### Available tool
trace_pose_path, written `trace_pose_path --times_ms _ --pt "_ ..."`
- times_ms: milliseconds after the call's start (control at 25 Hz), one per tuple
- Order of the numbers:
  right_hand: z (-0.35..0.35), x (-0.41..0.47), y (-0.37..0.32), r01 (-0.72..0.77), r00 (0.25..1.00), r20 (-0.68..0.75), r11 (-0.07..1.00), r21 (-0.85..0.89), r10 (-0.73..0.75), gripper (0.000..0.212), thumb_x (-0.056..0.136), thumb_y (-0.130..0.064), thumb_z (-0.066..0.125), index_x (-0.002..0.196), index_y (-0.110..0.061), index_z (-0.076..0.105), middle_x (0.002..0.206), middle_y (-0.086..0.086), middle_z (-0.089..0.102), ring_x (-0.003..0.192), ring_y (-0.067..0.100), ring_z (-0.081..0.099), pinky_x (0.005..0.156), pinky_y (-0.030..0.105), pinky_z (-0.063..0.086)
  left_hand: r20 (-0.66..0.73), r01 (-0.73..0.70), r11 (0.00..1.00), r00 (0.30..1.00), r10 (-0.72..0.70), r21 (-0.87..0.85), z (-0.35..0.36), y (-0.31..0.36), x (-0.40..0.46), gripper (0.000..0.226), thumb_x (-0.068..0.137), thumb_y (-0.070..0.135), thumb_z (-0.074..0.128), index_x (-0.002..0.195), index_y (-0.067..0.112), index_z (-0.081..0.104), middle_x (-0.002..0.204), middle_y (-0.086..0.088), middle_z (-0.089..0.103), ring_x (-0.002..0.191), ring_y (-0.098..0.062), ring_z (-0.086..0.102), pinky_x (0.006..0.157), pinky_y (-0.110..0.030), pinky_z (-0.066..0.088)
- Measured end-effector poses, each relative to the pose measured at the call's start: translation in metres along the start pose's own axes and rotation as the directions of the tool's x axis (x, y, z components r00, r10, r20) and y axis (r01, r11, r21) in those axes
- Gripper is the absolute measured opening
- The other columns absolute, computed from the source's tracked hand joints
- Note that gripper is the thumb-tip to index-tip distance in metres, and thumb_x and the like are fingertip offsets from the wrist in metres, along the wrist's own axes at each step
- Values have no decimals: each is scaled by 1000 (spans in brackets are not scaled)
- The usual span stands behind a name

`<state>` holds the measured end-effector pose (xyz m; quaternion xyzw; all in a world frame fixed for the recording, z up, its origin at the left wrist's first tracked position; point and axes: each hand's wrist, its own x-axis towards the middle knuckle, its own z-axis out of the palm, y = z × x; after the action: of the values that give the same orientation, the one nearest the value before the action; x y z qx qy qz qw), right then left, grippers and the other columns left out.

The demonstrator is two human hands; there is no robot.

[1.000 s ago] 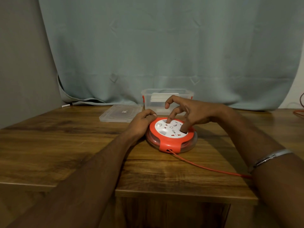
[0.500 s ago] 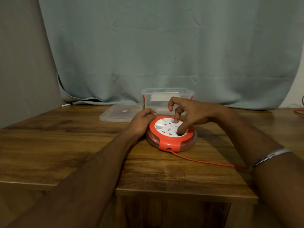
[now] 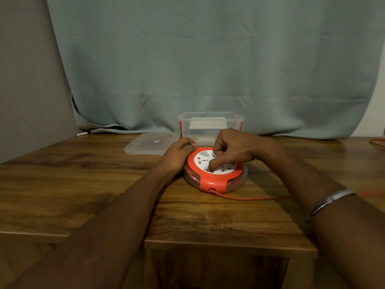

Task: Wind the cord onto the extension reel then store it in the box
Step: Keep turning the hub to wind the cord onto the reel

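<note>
A round orange extension reel [image 3: 214,179] with a white socket face lies flat on the wooden table [image 3: 83,184]. My left hand [image 3: 179,153] grips its left rim with curled fingers. My right hand [image 3: 231,151] is over the white face, one finger pushed down into it and the others curled. The orange cord [image 3: 250,198] leaves the reel's front opening and runs right across the table behind my right forearm. A clear plastic box [image 3: 210,127] stands open just behind the reel.
The box's clear lid [image 3: 152,143] lies flat to the left of the box. A grey-green curtain [image 3: 208,59] hangs behind the table. More orange cord [image 3: 378,142] shows at the far right edge. A metal bracelet is on my right wrist.
My right hand has swept round the white face from the right side toward the front left, its fingers curling in. The cord on the table now lies flatter and further right. My left hand stayed.
</note>
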<state>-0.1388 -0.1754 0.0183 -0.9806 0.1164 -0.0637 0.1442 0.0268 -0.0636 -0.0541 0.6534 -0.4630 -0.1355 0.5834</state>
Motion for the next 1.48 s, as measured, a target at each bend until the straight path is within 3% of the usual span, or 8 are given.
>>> trace_pose_path --times_ms 320,440,640,720,920,1080,1440,1480 --pt "4 3 -8 66 996 -58 992 105 -61 33 83 -19 82 55 -15 67 51 -4 62 53 10 58 56 25 46 -32 1 1000 999 0 19 0 2 -3 19 105 24 50 99 14 65 90 -7 73 78 -19 70 62 -25 55" --pt "-5 -3 -4 157 981 -121 986 62 -149 14 80 -3 77 79 -16 73 79 -5 72 65 -5 61 71 24 48 -41 -7 1000 999 9 26 0 2 -3 19 105 24 49 100 15 64 88 -6 71 76 -17 69 62 -27 54" --pt "-15 -5 13 32 998 45 997 70 -35 65 74 16 72 128 -18 64 129 -6 66 78 -26 57 66 11 47 -34 25 1000 999 -25 -3 1 4 -4 19 106 25 47 98 16 62 85 -6 70 73 -16 67 61 -26 53" --pt "-15 -2 16 31 996 77 996 81 -38 72 75 14 73 134 -24 59 132 -7 68 98 -15 61 71 13 50 -26 34 999 999 -34 -8 0 4 -4 19 106 26 47 98 17 62 89 -8 71 77 -18 69 65 -29 57" --pt "-18 -7 15 54 995 72 988 142 -65 95 78 11 77 152 -29 34 127 1 73 70 -26 58 82 19 45 5 63 997 998 -63 -41 0 7 -4 19 106 24 48 98 16 64 96 -12 71 81 -22 70 65 -29 57" --pt "-15 -8 13 71 995 51 982 176 -81 110 74 16 77 156 -36 24 118 6 74 71 -16 64 64 10 50 21 77 994 997 -76 -83 -1 9 -4 19 104 22 50 95 16 65 90 -9 71 75 -19 69 60 -27 54" --pt "-15 -4 10 44 993 103 992 119 -57 92 77 7 81 147 -34 37 127 -6 71 98 -13 62 95 30 55 -2 104 983 994 -105 -152 -3 12 -5 17 104 18 50 97 15 65 88 -6 71 70 -15 69 54 -22 54" --pt "-14 -5 9 44 993 106 992 122 -57 91 77 8 80 146 -32 37 127 -3 70 93 -12 64 87 24 57 3 109 983 994 -110 -151 -3 11 -5 17 104 18 50 98 15 65 88 -6 71 70 -15 70 54 -22 55"
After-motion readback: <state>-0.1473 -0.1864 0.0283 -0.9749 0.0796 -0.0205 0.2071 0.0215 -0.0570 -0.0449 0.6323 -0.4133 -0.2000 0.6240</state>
